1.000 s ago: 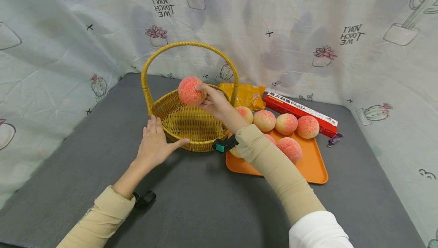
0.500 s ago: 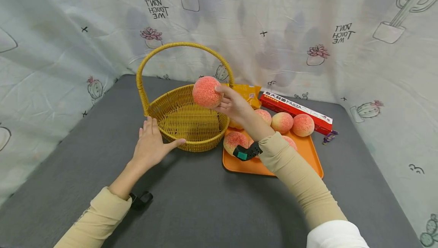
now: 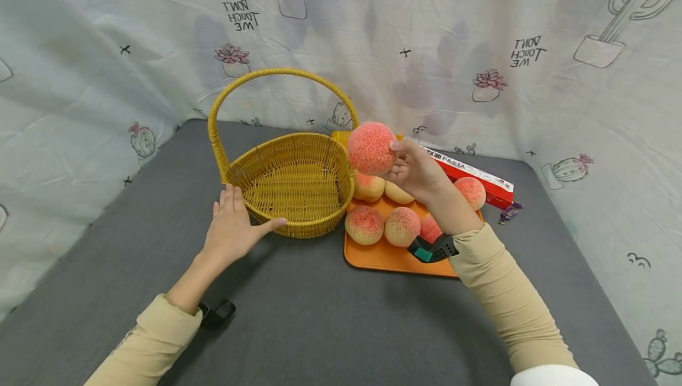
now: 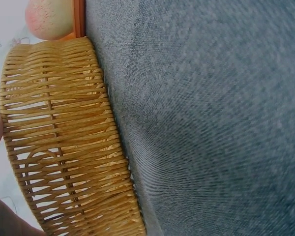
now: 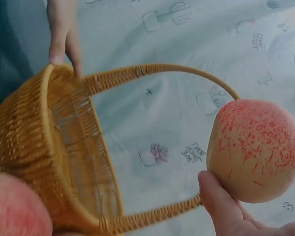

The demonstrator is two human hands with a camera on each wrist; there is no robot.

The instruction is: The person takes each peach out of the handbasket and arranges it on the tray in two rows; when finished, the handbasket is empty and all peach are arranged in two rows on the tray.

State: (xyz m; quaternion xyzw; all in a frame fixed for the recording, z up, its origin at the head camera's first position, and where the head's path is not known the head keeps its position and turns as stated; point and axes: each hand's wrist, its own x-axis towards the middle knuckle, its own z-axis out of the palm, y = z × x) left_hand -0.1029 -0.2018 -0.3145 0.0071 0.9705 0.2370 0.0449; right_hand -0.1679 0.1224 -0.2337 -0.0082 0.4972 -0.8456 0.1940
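My right hand pinches a pink peach between thumb and fingers, raised beside the basket's right rim and over the tray's back left part. In the right wrist view the same peach shows a pale yellow underside. A yellow wicker basket with a tall arched handle stands at centre left, its woven floor bare. My left hand rests against the basket's near left rim, fingers straight and thumb spread along the front. From the left wrist view, the woven wall of the basket sits on the dark cloth.
An orange tray bearing several peaches, one a front peach, stands right of the basket. Behind it lie a red pasta box and a yellow packet, partly hidden. A purple-wrapped candy lies by the box. A printed curtain hangs behind.
My right hand has carried the peach rightward, from over the basket to above the tray. The left hand keeps its place at the basket rim, and the head view has shifted slightly.
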